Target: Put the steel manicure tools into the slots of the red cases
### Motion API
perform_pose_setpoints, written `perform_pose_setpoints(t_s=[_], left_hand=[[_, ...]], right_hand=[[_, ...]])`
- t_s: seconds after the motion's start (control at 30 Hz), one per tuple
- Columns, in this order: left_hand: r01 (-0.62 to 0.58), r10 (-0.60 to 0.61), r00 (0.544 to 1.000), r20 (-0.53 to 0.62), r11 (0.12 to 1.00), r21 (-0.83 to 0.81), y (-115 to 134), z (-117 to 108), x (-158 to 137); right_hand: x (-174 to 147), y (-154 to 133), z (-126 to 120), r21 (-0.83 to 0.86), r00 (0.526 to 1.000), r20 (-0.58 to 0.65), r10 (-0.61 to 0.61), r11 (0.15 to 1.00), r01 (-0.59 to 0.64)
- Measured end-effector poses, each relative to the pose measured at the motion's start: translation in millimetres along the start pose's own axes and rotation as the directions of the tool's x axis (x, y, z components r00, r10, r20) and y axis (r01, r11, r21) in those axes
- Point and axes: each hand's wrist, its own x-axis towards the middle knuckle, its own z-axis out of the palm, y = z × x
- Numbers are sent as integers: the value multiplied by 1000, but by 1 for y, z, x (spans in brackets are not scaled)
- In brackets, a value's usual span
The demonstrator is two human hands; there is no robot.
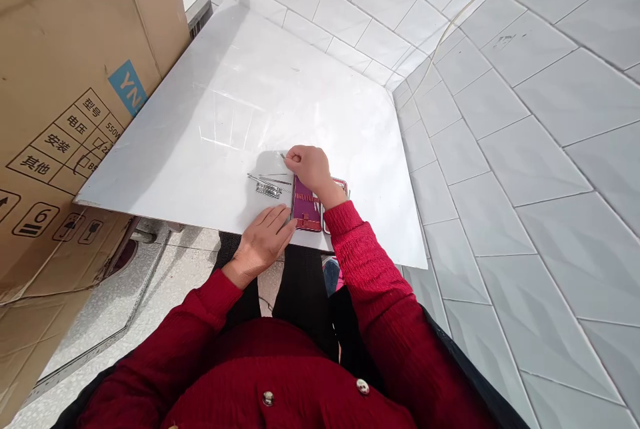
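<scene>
A manicure-style case [306, 212] lies unfolded on the white tabletop, its purple lining crossed by red loops. My right hand [311, 166] is above the case's far end, fingers pinched on a small metal tool [283, 156], of which only a short dark tip shows. My left hand [267, 237] rests at the near edge of the table with fingers stretched out, its fingertips close to the case's left side. Just left of the case lie a nail clipper [269, 190] and several slim metal tools [275, 180]. My right wrist hides part of the case.
A large cardboard box [75, 82] stands along the left side of the white table [190, 169]. Tiled walls [500, 149] rise behind and to the right. A thin pale cable [450, 26] runs down the corner. The table's near edge lies above my legs.
</scene>
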Motion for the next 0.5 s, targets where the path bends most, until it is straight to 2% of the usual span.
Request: perform_pose_setpoints(t_s=[0.1, 0.2, 0.33, 0.4, 0.5], left_hand=[[-23, 23, 1000, -8, 999, 49, 1, -3, 2], [-52, 53, 999, -12, 994, 99, 1, -5, 4], [-59, 61, 998, -18, 992, 107, 1, -5, 4], [-50, 52, 999, -12, 993, 106, 1, -4, 3], [-39, 39, 999, -3, 995, 94, 0, -2, 2]], right_hand=[[12, -19, 11, -72, 993, 87, -79, 994, 86], [14, -28, 22, -111, 990, 135, -48, 992, 63], [2, -25, 24, -15, 985, 159, -66, 997, 69], [-7, -16, 18, 33, 988, 141, -62, 998, 58], [-22, 3, 1, 3, 998, 28, 54, 999, -54]])
